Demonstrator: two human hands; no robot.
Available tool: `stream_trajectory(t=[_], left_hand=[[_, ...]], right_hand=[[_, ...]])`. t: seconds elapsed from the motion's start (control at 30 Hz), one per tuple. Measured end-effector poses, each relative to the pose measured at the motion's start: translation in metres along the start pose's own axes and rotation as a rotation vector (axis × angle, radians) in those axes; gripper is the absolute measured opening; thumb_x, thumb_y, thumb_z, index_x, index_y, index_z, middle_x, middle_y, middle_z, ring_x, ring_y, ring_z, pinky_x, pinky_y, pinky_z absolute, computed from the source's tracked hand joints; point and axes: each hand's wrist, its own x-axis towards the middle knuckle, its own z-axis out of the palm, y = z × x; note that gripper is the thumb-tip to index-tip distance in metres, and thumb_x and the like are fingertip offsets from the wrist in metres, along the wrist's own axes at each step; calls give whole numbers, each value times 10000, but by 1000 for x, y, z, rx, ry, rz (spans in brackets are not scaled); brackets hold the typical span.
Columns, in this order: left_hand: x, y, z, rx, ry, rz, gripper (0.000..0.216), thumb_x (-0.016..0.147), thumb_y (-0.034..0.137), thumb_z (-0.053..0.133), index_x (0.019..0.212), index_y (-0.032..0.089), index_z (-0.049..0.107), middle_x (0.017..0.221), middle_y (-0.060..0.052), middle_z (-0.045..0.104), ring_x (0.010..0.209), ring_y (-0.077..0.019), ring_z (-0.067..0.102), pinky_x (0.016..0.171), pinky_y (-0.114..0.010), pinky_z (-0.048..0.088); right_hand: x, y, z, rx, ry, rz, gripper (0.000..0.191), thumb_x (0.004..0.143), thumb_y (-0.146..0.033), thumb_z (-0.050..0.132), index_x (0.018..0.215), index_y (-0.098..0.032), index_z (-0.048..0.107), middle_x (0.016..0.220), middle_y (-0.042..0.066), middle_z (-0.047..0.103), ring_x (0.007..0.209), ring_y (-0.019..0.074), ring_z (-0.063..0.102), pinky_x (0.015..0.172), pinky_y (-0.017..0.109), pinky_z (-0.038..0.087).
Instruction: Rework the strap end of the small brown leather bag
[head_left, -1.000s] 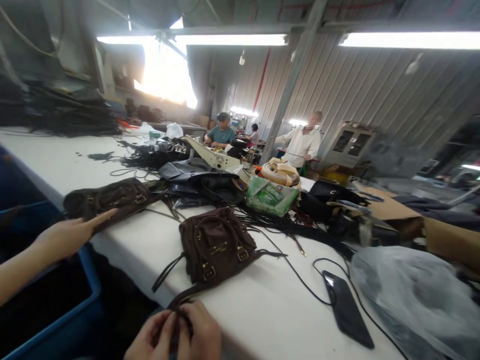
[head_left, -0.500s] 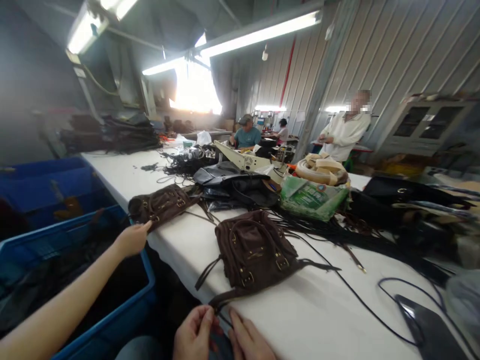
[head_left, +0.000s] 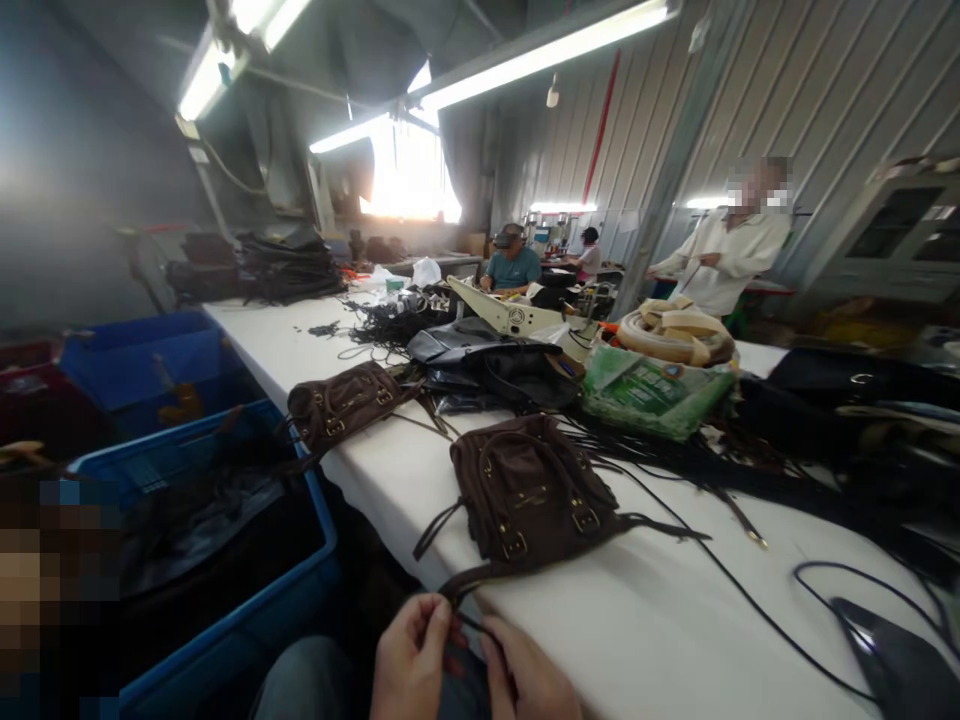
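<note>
A dark brown leather bag (head_left: pixel 529 490) with brass buckles lies flat on the white table (head_left: pixel 622 630) in front of me. Its strap (head_left: pixel 465 582) runs off the table's near edge down to my hands. My left hand (head_left: pixel 409 655) is closed, pinching the strap end between thumb and fingers. My right hand (head_left: pixel 529 680) is close beside it, fingers pressed together on the same strap. A second brown bag (head_left: pixel 345 400) lies further left on the table, near its edge.
Blue crates (head_left: pixel 326 545) holding dark material stand left of the table, and a co-worker (head_left: pixel 52 590) is at the far left. Black bags (head_left: pixel 487 362), a green packet (head_left: pixel 652 392), cords and a phone (head_left: pixel 896 665) crowd the table. Other people (head_left: pixel 731 255) work behind.
My view has swung left. The co-worker's arm that reached to the second brown bag has withdrawn out of sight. My hands remain on the strap.
</note>
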Motion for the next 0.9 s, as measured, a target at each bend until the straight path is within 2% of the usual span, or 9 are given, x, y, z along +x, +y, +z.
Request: stream_trajectory(t=[0.1,0.3,0.47,0.73,0.9], left_hand=[[-3,7,0,-9,31,-21,686,652,806,909,859,161,803,771,-85,783,702,-274,743,567,-345,631],[1,-9,-4,-63,-42,-61,665,682,787,910,888,165,798,835,-99,810,759,-293,775,606,-357,652],[-1,-10,-5,-16,-11,2,604,755,760,877,897,178,804,855,-97,822,812,-296,796,717,-359,680],[-2,-15,-5,59,41,99,510,838,706,829,912,201,805,895,-91,835,820,-284,798,744,-332,662],[-3,-9,-3,-66,59,3,613,717,764,900,890,180,820,863,-95,832,820,-293,793,774,-359,675]], right_hand=[[9,-14,-12,68,-62,68,280,1135,-282,511,1168,-250,787,1040,88,864,855,235,863,790,254,696],[7,-13,10,16,51,56,333,1128,-265,467,1034,-252,786,850,67,836,650,211,809,676,249,646],[9,-14,11,-39,15,42,301,1096,-265,490,984,-264,770,811,51,806,648,203,792,618,236,580],[21,-23,10,-34,-51,66,318,1126,-300,468,1007,-267,761,830,36,805,663,203,787,606,251,535],[24,-29,10,-24,-50,126,342,1155,-359,468,997,-262,757,830,45,812,671,220,794,612,270,534]])
